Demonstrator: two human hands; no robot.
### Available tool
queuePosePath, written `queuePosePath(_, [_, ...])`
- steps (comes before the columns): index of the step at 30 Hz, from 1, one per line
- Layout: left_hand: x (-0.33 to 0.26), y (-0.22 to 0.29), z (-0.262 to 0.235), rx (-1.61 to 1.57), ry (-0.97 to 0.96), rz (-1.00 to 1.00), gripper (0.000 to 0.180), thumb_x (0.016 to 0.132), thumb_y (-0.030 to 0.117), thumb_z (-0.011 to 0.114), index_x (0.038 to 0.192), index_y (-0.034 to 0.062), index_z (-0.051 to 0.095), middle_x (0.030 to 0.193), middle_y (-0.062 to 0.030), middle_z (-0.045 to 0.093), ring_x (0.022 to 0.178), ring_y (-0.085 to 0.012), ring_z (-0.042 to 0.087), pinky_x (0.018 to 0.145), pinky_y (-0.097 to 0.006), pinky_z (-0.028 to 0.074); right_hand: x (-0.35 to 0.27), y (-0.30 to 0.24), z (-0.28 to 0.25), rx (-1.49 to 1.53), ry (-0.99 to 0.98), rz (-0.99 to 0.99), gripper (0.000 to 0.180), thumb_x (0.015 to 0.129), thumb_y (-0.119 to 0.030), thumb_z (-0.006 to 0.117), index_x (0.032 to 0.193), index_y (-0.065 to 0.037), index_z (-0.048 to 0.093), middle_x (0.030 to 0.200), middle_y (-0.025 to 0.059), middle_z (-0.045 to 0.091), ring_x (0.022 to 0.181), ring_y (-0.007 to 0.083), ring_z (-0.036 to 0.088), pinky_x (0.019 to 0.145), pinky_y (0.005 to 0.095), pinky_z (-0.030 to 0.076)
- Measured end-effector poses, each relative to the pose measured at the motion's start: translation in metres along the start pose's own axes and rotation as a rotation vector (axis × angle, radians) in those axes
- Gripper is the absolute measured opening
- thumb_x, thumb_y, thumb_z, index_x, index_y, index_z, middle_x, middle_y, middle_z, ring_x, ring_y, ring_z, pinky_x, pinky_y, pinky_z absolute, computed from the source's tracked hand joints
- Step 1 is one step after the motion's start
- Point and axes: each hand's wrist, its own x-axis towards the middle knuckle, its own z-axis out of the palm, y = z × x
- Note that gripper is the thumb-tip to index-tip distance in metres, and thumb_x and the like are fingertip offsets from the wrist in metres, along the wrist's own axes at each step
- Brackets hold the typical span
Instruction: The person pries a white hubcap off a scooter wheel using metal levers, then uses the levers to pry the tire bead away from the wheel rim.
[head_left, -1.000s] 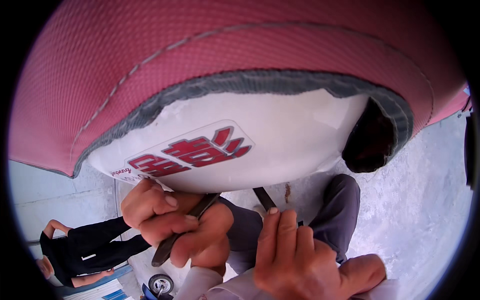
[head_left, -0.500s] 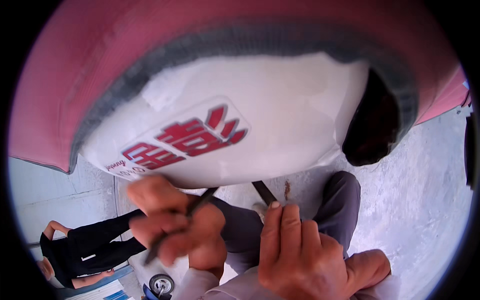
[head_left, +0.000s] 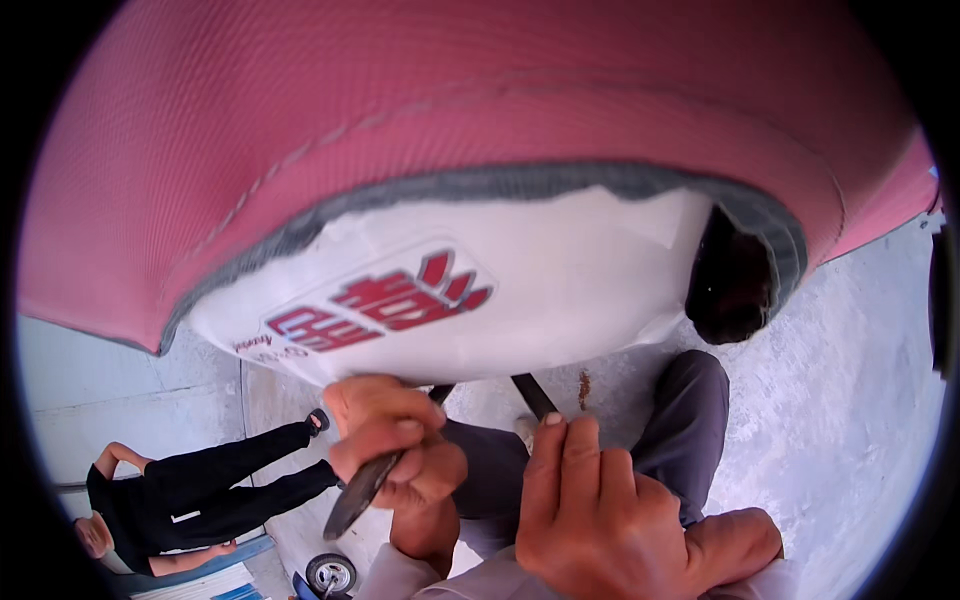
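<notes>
My left hand (head_left: 395, 440) is closed around a dark, flat strap-like strip (head_left: 358, 497), whose tapered free end sticks out below the fingers. Part of that strip also shows above the hand, running up under the white panel (head_left: 560, 300). Between the thumb side and fingers of my right hand (head_left: 610, 510), a second dark strip (head_left: 535, 397) is held; it too goes up behind the panel's lower edge. Red lettering marks the panel. A pink fabric cover (head_left: 480, 120) with grey edging (head_left: 480, 183) surrounds it from above. The strips' upper ends are hidden.
A dark rounded part (head_left: 735, 285) fills the right end of the cover's opening. My legs in dark trousers (head_left: 690, 420) are below, over a pale concrete floor (head_left: 830, 430). A person in black (head_left: 190, 490) stands at left, near a small wheel (head_left: 330, 573).
The pink cover now fills more of the view, and the panel sits lower. My left hand has shifted slightly right, with the strip's end showing clearer. My right hand has hardly moved.
</notes>
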Motion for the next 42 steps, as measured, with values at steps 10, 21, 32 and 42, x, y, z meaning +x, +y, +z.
queuePosePath(10, [-0.02, 0.001, -0.008, -0.086, -0.021, 0.016, 0.038, 0.112, 0.045, 0.036, 0.102, 0.0101, 0.045, 0.063, -0.0076, 0.052, 0.065, -0.0148, 0.042, 0.069, -0.032, 0.041, -0.008, -0.006, -0.009, 0.151, -0.06, 0.042, 0.037, 0.075, -0.007, 0.065, 0.106, 0.013, 0.07, 0.093, 0.0241, 0.07, 0.061, 0.0172, 0.058, 0.042, 0.025, 0.045])
queuePosePath(21, [-0.016, 0.027, 0.0, -0.171, 0.101, -0.069, 0.027, 0.108, 0.028, 0.043, 0.092, 0.0081, 0.048, 0.065, -0.0062, 0.056, 0.066, -0.0169, 0.046, 0.06, -0.03, 0.041, -0.006, -0.004, 0.004, 0.083, -0.021, 0.039, 0.025, 0.076, 0.005, 0.074, 0.099, 0.013, 0.071, 0.088, 0.0244, 0.07, 0.053, 0.0148, 0.054, 0.038, 0.0234, 0.039])
queuePosePath(32, [0.0, 0.07, -0.124, -0.608, -0.591, -0.773, 0.025, 0.108, 0.026, 0.044, 0.098, 0.0047, 0.05, 0.069, -0.0036, 0.053, 0.055, -0.014, 0.044, 0.051, -0.027, 0.039, -0.011, 0.003, -0.011, 0.035, -0.055, 0.012, 0.037, 0.075, -0.004, 0.065, 0.108, 0.012, 0.069, 0.1, 0.0239, 0.071, 0.061, 0.0161, 0.057, 0.045, 0.0244, 0.047])
queuePosePath(42, [0.039, 0.005, -0.153, -0.407, -1.573, -1.772, 0.045, 0.104, 0.002, 0.042, 0.147, 0.0016, 0.028, 0.093, -0.0096, 0.057, 0.074, -0.0195, 0.07, 0.061, -0.031, 0.058, 0.001, 0.008, -0.018, 0.355, -0.187, 0.167, 0.034, 0.076, -0.004, 0.066, 0.108, 0.008, 0.07, 0.099, 0.0215, 0.072, 0.065, 0.0175, 0.062, 0.045, 0.0243, 0.049])
